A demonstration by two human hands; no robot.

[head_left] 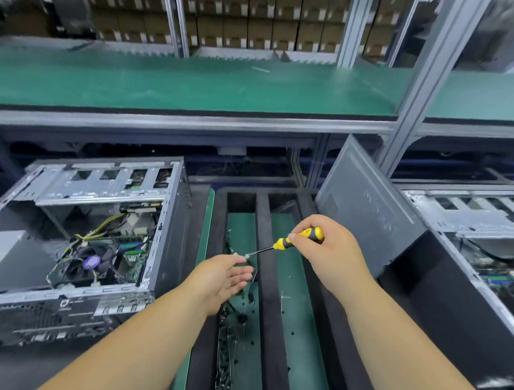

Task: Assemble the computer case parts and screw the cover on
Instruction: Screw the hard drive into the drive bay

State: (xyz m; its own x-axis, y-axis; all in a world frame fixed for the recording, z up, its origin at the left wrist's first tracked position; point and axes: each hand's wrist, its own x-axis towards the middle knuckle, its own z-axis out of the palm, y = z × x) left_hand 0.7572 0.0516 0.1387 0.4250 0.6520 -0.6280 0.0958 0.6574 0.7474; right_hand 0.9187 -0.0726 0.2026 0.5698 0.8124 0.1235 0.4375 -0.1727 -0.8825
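hands: right hand [324, 251] is curled around the yellow-and-black handle of a screwdriver [289, 242]; left hand [225, 277] lies palm up with fingers loosely spread, holding nothing, just under the driver tip.
screw: a small pale screw [247, 256] sits at the tip of the driver, just above the left fingertips; whether it clings to the tip or touches the fingers, i cannot tell.
case: open computer case [80, 240] lies to the left of the left hand, cover off, fan and wiring showing.
cover: grey side panel [367, 208] leans upright just beyond the right hand, not yet fitted.
tray: black foam tray [258, 298] with green-floored slots lies under both hands, loose screws scattered in it.
step: likely seating a screw on the driver before fastening.
risk: screw could drop off the tip into the tray or the open case if the driver tilts or jolts; the leaning panel could slide if the right arm knocks it.
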